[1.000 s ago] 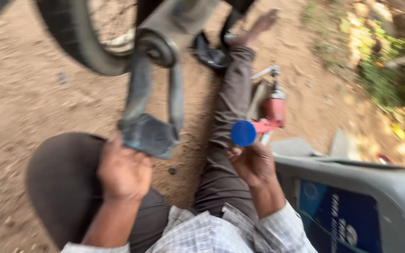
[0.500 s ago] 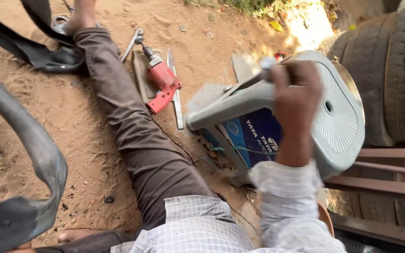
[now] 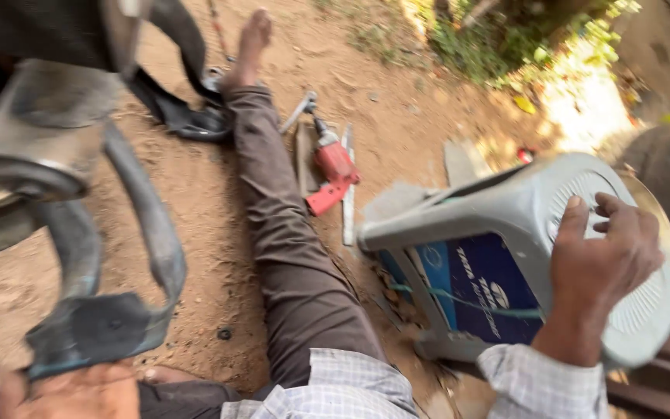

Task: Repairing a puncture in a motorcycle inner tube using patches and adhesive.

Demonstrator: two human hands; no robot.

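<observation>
Gripping loosely, right hand (image 3: pixel 606 260) lies fingers-spread on the seat of a tipped grey plastic stool (image 3: pixel 505 225) beside the outstretched leg (image 3: pixel 288 256). Left hand (image 3: pixel 63 392), blurred, touches a black rubber tube (image 3: pixel 110 310); grip unclear. Red power tool (image 3: pixel 333 172) lies on dirt.

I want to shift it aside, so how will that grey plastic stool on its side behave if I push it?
The grey plastic stool looks hollow and thin-walled, so probably light. Lying on its side on loose dirt, it would likely scrape and pivot rather than roll. The right hand rests on its round seat, which may flex slightly.
</observation>
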